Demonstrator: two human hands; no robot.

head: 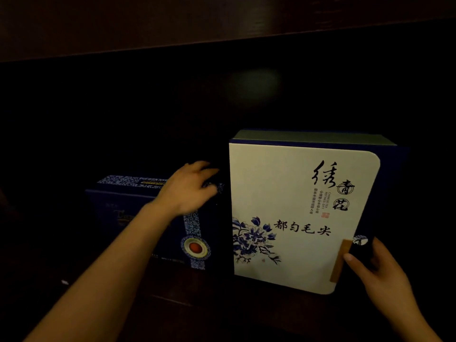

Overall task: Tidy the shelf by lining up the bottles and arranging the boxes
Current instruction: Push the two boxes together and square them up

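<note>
A tall white tea box (296, 193) with black calligraphy and blue flowers stands upright on the dark shelf at centre right. My right hand (377, 275) grips its lower right edge, thumb on the front by a tan tab. Left of it stands a lower dark blue box (138, 218) with a patterned band and a red round seal. My left hand (190, 188) rests over that box's top right corner, fingers spread and blurred; whether it grips the box I cannot tell. No bottles are in view.
The shelf board (197, 304) is dark wood, with a small white speck at lower left. Another dark board (172, 21) runs overhead. The back of the shelf is in deep shadow.
</note>
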